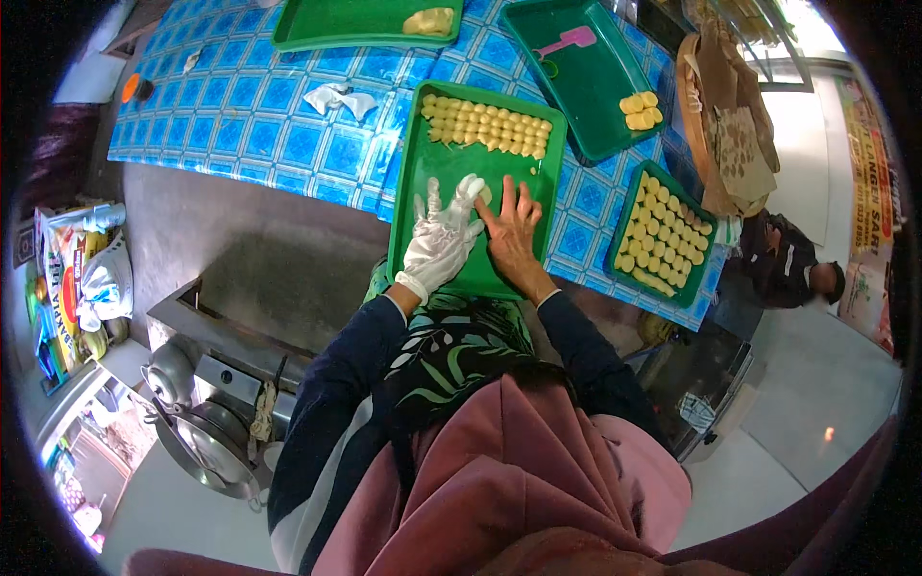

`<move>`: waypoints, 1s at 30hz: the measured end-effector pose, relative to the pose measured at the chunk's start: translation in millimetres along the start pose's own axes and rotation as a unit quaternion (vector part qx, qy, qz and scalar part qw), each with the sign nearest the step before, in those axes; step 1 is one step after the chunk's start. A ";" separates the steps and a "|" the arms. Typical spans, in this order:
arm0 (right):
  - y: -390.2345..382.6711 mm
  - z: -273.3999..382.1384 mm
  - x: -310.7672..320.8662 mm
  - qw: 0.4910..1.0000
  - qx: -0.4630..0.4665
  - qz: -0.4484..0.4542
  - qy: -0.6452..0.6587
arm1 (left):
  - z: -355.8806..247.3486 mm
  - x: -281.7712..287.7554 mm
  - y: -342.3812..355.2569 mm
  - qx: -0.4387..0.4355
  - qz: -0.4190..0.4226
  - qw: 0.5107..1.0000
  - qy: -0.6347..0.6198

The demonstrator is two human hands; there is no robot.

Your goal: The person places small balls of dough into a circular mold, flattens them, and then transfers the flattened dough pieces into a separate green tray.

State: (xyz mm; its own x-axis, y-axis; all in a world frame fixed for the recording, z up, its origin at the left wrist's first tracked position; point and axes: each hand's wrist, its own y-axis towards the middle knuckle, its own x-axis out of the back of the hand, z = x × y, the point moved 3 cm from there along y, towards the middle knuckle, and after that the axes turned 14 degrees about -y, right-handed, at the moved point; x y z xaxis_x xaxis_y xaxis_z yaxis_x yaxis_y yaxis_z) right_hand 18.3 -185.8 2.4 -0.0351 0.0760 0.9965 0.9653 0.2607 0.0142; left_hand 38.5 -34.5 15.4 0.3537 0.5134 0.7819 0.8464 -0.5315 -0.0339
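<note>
A green tray (409, 154) lies in front of me on the table. Rows of small yellow dough balls (488, 127) fill its far end. My left hand (440, 238), in a white glove, rests over the near half of the tray with its fingers spread. Beside it, my bare right hand (516, 235) has its fingers stretched out and apart. Its thumb-side fingertip touches a small pale dough piece (485, 196) between the two hands. The gloved fingers partly cover that piece, so its full shape is hidden.
A blue checked tablecloth (346, 149) covers the table. Right of my tray stand a green tray of dough pieces (663, 235) and a darker tray (576, 91) with a pink scoop (569, 40). Another green tray (360, 27) and a crumpled white glove (339, 100) lie farther back.
</note>
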 end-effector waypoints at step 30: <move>105.2 -206.5 51.5 0.964 -0.207 -0.144 -0.085 | 19.1 11.1 -14.7 0.067 -0.181 0.979 -0.071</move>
State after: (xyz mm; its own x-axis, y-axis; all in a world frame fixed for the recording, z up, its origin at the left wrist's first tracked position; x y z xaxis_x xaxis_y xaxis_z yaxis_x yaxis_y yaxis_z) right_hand 171.5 -353.1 72.2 -0.3249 0.2229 0.9191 0.9286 -0.1090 0.3547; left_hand 37.6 -8.2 12.7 0.0647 0.7448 0.6641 0.9676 -0.2096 0.1408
